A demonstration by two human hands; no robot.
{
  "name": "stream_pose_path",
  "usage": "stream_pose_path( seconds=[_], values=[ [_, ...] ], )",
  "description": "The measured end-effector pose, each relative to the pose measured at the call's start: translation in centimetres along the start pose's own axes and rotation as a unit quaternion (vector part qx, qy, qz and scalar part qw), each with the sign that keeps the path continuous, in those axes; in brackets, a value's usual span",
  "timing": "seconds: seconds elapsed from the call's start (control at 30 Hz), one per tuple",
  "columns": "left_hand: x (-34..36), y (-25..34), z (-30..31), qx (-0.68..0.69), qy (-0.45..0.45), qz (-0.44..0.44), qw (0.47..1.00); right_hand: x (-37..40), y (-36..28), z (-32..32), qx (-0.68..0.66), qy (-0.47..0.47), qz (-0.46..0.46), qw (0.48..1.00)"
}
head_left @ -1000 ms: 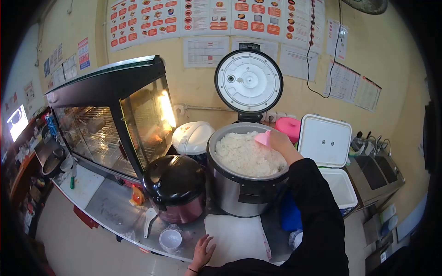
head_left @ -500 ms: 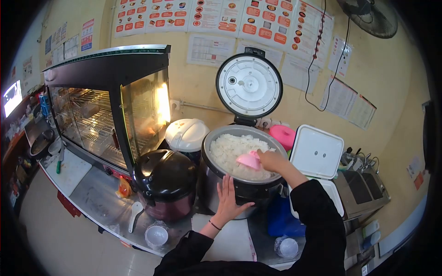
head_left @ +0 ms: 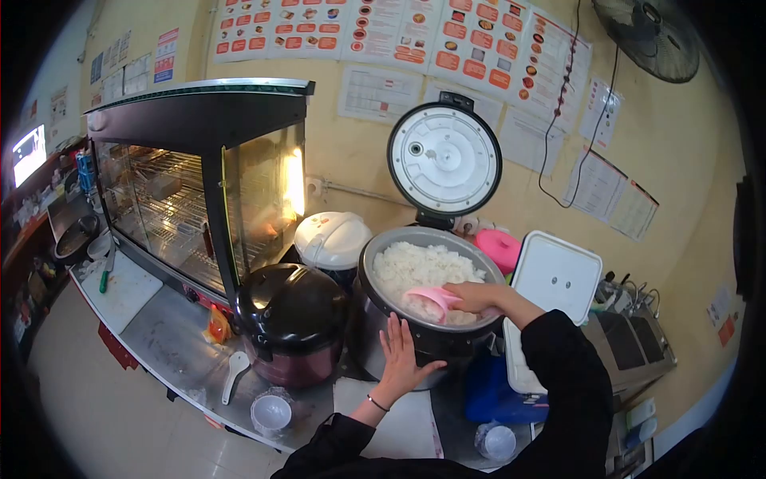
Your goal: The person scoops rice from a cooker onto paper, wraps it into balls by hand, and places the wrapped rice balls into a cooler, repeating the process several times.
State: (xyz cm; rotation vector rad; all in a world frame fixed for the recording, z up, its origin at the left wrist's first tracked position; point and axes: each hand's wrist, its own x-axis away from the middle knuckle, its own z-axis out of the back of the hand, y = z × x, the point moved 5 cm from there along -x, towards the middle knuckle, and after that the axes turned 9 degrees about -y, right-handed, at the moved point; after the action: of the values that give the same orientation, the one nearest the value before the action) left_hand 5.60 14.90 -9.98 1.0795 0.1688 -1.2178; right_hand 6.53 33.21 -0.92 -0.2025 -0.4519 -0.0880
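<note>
White cooked rice (head_left: 415, 267) fills a large rice cooker (head_left: 373, 331), whose round lid (head_left: 445, 160) stands tipped back. My right hand (head_left: 476, 297) is closed around the handle of a pink scoop (head_left: 431, 302). The scoop lies on its side in the rice near the front rim, with some rice around its mouth. Against the cooker's front side rests my left hand (head_left: 401, 363), palm flat and fingers spread. The scoop's grip is mostly covered by my right fingers.
Left of the cooker are a dark lidded cooker (head_left: 291, 319), a white-lidded pot (head_left: 332, 239) and a lit glass display cabinet (head_left: 191, 191). A white spoon (head_left: 235, 375) and two small wrapped bowls (head_left: 272, 411) sit near the front edge. An open blue cooler box (head_left: 499, 395) stands right.
My right hand has brought the pink scoop toward the front rim and turned it, so its open mouth now shows. My left hand stays on the cooker's side. The whole view has shifted slightly.
</note>
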Motion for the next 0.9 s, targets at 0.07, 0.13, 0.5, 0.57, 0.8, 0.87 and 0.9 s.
stream_pose_path(
  seconds=[0.07, 0.13, 0.5, 0.57, 0.8, 0.87, 0.9],
  values=[
    [0.0, 0.1, -0.1, 0.007, 0.005, -0.004, 1.000, 0.9, -2.2, 1.6, 0.008, -0.063, -0.031, 0.997],
    [0.0, 0.0, -0.2, -0.004, -0.021, 0.000, 1.000, -2.4, 0.3, 0.2, -0.001, -0.043, 0.024, 0.999],
    [0.1, 0.6, 0.7, -0.029, -0.024, 0.050, 0.998, 0.2, 1.2, 0.1, -0.296, -0.202, -0.021, 0.933],
    [0.4, 0.4, 1.3, -0.039, -0.017, 0.057, 0.997, 0.6, 2.5, 0.0, -0.371, -0.226, -0.023, 0.900],
    [10.5, -5.1, 2.4, 0.002, -0.019, 0.077, 0.997, 6.6, 5.3, 0.6, -0.631, -0.011, -0.027, 0.775],
    [15.3, -7.7, 0.6, -0.062, -0.158, 0.138, 0.976, 9.7, 3.8, -0.4, -0.667, 0.042, -0.003, 0.744],
    [16.8, -8.0, 0.3, -0.090, -0.198, 0.148, 0.965, 11.4, 2.1, -1.1, -0.676, 0.061, 0.009, 0.735]
  ],
)
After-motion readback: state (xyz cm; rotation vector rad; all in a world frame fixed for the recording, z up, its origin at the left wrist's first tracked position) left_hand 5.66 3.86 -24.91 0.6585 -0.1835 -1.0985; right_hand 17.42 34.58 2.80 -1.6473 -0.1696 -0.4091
